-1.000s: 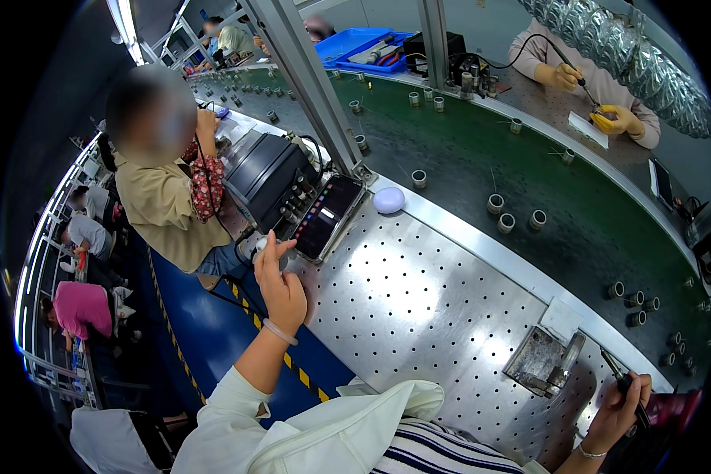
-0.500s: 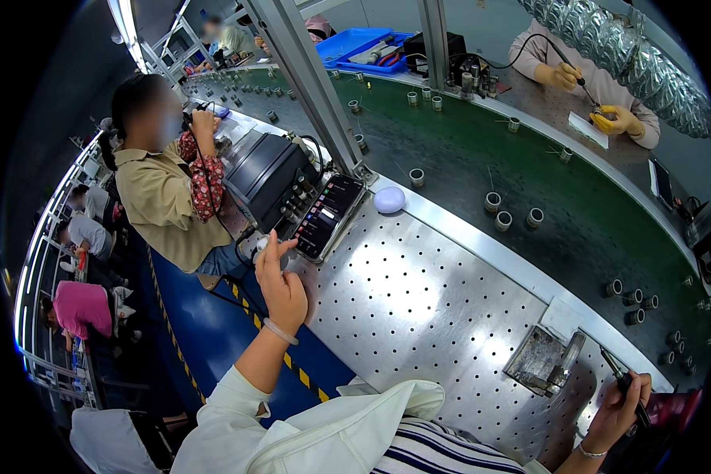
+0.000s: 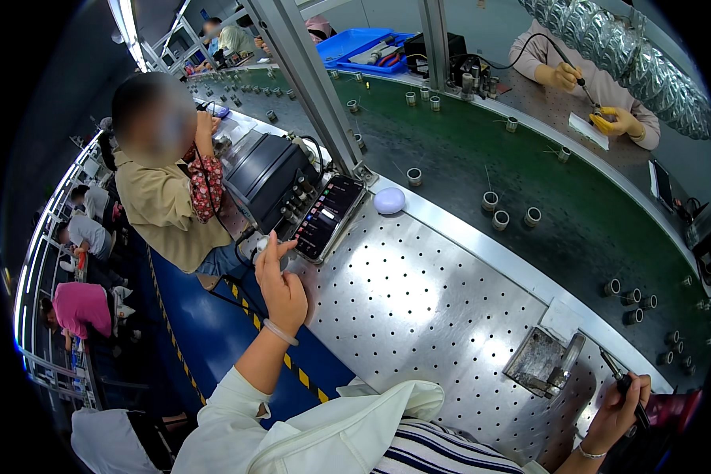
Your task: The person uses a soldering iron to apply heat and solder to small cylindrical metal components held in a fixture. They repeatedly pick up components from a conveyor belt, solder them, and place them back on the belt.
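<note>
My left hand (image 3: 283, 294) is at the near edge of a smartphone (image 3: 329, 217) with a lit dark screen, its fingers apart and a fingertip by the phone's lower corner. A small white thing beside those fingers is too indistinct to name. At the lower right, my right hand (image 3: 618, 411) is closed around the dark handle of a soldering iron (image 3: 622, 381), whose thin tip points up and left. Next to it, a metal block fixture (image 3: 536, 355) with a cylindrical bar (image 3: 567, 359) rests on the perforated metal worktop (image 3: 419, 316).
A lilac oval object (image 3: 389, 201) sits by the worktop's far edge. Beyond runs a green conveyor belt (image 3: 458, 158) carrying several small metal cylinders (image 3: 532, 216). A dark box-shaped unit (image 3: 268, 178) and a seated co-worker (image 3: 166, 189) are at left. Across the belt, gloved hands (image 3: 615, 121) work with an iron.
The cylinders on the belt have shifted slightly to the left. The co-worker at left has moved their head. Both my hands have stayed in place.
</note>
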The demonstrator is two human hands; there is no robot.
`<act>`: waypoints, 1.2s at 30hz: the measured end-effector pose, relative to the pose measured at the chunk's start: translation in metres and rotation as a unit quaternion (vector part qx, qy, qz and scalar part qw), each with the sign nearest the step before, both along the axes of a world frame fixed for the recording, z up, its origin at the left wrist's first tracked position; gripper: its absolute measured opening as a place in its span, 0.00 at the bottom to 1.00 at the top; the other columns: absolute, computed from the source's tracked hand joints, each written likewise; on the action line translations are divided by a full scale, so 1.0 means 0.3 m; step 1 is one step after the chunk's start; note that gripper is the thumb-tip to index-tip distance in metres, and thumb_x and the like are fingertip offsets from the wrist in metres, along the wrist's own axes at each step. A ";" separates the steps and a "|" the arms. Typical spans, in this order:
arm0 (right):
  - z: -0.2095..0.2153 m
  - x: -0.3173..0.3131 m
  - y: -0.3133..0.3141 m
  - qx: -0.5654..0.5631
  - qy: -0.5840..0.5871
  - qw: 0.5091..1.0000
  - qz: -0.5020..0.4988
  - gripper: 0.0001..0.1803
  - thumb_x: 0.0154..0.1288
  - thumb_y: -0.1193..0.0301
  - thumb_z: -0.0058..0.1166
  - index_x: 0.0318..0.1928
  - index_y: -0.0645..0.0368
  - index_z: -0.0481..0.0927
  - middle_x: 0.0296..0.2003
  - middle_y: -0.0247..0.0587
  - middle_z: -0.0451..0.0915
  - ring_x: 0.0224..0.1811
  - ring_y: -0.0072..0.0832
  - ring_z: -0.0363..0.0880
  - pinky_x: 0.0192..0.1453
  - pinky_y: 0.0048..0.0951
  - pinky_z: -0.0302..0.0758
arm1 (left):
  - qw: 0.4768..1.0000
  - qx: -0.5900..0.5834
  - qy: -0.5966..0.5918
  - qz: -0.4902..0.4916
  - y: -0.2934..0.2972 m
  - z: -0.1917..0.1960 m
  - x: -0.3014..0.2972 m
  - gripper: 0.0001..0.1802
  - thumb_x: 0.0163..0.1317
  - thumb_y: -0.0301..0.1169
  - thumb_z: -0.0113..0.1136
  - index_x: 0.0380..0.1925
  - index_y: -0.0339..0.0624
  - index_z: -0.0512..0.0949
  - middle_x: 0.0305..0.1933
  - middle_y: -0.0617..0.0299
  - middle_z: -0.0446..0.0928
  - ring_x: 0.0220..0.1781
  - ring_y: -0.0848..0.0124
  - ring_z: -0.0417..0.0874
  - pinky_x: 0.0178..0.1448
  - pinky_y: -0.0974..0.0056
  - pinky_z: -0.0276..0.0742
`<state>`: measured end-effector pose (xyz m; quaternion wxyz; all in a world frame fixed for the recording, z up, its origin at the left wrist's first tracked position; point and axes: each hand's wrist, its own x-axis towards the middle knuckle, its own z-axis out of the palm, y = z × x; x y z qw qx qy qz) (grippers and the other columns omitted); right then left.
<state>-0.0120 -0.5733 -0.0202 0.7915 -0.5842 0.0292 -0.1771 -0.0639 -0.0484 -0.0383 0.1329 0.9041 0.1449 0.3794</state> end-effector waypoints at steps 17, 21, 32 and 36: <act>-0.039 0.002 -0.027 0.018 0.017 1.000 0.012 0.08 0.72 0.66 0.46 0.37 0.56 0.67 0.23 0.24 0.56 0.21 0.13 0.51 0.26 0.16 0.49 | 0.995 0.022 0.092 0.020 -0.010 0.047 0.061 0.52 0.46 0.41 0.71 0.68 0.34 0.53 0.61 0.49 0.66 0.62 0.53 0.66 0.66 0.56 0.58; -0.029 0.000 -0.020 0.009 0.022 1.000 0.007 0.08 0.71 0.66 0.47 0.37 0.56 0.67 0.23 0.24 0.56 0.21 0.12 0.51 0.25 0.16 0.49 | 0.993 0.028 0.107 0.034 -0.003 0.030 0.090 0.50 0.50 0.41 0.69 0.68 0.33 0.52 0.60 0.45 0.66 0.61 0.51 0.66 0.65 0.55 0.60; -0.030 0.005 -0.009 -0.006 0.020 1.000 0.003 0.08 0.71 0.66 0.47 0.36 0.55 0.67 0.22 0.24 0.58 0.20 0.11 0.52 0.24 0.15 0.50 | 0.995 0.027 0.097 0.028 0.008 0.025 0.118 0.45 0.55 0.36 0.63 0.67 0.30 0.51 0.58 0.43 0.67 0.58 0.51 0.68 0.64 0.55 0.62; -0.033 0.005 -0.009 -0.005 0.018 1.000 0.007 0.08 0.71 0.67 0.47 0.36 0.55 0.67 0.22 0.24 0.58 0.20 0.11 0.53 0.24 0.15 0.50 | 0.994 0.049 0.093 -0.024 0.002 0.071 0.139 0.45 0.52 0.30 0.61 0.68 0.30 0.50 0.58 0.47 0.70 0.59 0.52 0.66 0.66 0.55 0.59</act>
